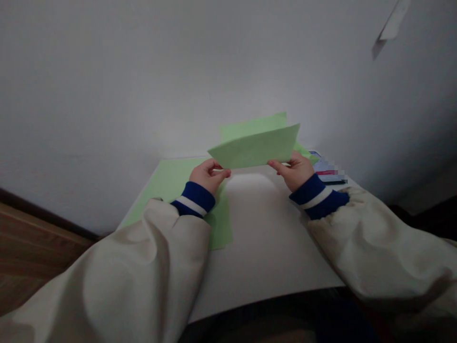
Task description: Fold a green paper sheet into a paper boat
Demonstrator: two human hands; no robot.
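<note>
A folded sheet of green paper point(255, 147) is held up above the white table, its near flap facing me and its far layer rising behind. My left hand point(209, 174) pinches the lower left corner between thumb and fingers. At the lower right corner, my right hand point(294, 169) grips the paper the same way, thumb on the near side. Flat on the table under my left forearm lies more green paper point(221, 224), partly hidden by my sleeve.
The white table point(271, 247) stands against a pale wall point(178, 71). Behind my right hand are a green paper piece point(306, 153) and a flat, partly blurred object point(326, 172) with a red strip. Brown wooden furniture point(32, 247) is at left. A paper strip point(394, 21) hangs on the wall.
</note>
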